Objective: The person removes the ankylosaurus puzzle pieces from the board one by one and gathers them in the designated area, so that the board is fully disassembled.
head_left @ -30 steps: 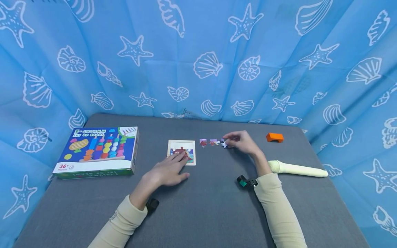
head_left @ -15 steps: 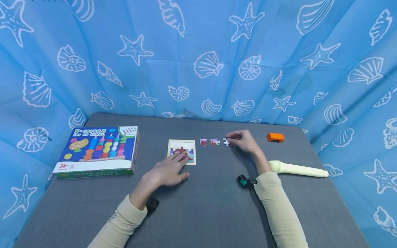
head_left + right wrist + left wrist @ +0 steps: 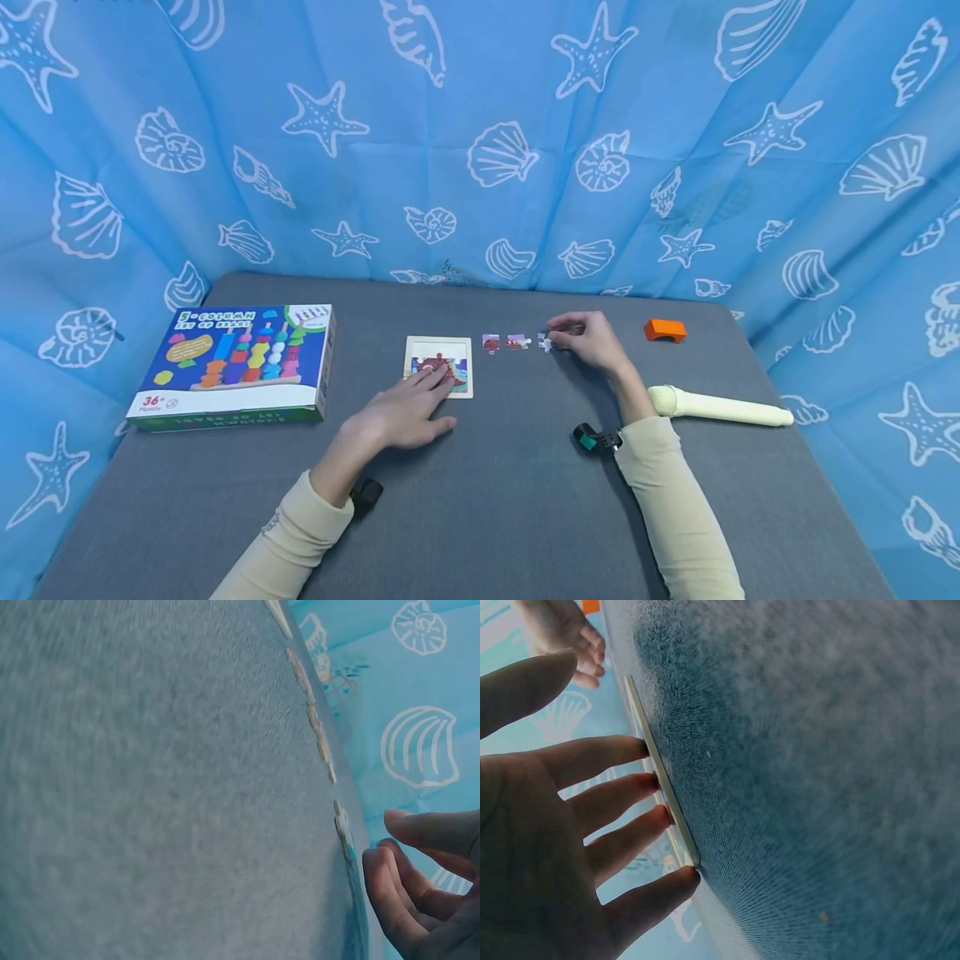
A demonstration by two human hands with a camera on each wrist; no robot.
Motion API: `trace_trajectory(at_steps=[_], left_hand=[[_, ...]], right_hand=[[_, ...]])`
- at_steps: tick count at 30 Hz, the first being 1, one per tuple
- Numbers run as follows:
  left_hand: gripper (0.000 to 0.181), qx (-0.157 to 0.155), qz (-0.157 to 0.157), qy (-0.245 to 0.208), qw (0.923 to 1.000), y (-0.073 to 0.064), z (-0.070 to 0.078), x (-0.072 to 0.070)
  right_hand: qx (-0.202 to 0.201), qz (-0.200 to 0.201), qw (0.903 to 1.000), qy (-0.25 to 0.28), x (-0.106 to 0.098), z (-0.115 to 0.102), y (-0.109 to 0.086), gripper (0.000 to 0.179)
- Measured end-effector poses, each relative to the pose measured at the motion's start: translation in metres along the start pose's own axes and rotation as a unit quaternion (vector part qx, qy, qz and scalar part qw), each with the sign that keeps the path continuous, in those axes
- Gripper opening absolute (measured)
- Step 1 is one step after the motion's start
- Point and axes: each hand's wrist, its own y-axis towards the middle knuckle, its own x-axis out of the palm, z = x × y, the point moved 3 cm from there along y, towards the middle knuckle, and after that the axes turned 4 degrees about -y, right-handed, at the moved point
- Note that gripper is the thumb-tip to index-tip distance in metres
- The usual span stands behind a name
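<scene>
In the head view my left hand (image 3: 408, 412) lies spread with its fingertips on a small wooden-framed jigsaw puzzle (image 3: 467, 354). The puzzle's lower part shows a red figure; a pale band of the tray shows above it. The left wrist view shows the extended fingers (image 3: 622, 795) meeting the frame's edge (image 3: 667, 776). My right hand (image 3: 592, 342) is at a loose puzzle piece (image 3: 544, 342), which lies flat on the table. In the right wrist view thumb and fingers (image 3: 386, 892) stand apart beside that piece (image 3: 343, 832), with nothing between them; contact is unclear.
Two more puzzle pieces, a left one (image 3: 491, 343) and a middle one (image 3: 517, 342), lie in a row with it. A bead-set box (image 3: 232, 362) stands left. An orange arch block (image 3: 665, 331) and a cream toy microphone (image 3: 723, 408) lie right. A blue curtain (image 3: 450, 167) hangs behind.
The right-hand piece has shifted slightly right and away, and my right fingers have drawn back from over it, so more of it shows. My left hand stays on the puzzle.
</scene>
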Motion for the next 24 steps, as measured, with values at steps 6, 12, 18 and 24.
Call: trace_trajectory(at_steps=[6, 12, 18, 24], left_hand=[[0.071, 0.001, -0.003, 0.002, 1.0, -0.001, 0.001, 0.0], [0.071, -0.008, -0.007, 0.008, 0.9999, -0.003, 0.003, 0.0], [0.069, -0.026, -0.01, 0.012, 0.9996, -0.007, 0.003, 0.0], [0.07, -0.043, -0.015, 0.012, 0.9989, -0.011, 0.004, -0.001]], right_hand=[[-0.009, -0.011, 0.9997, 0.019, 0.004, -0.011, -0.003, 0.032], [-0.046, -0.027, 0.9984, 0.021, 0.015, -0.025, -0.005, 0.028], [-0.056, -0.046, 0.9968, 0.033, 0.032, -0.042, -0.004, 0.027], [-0.058, -0.07, 0.9942, 0.057, 0.049, -0.06, -0.003, 0.027]])
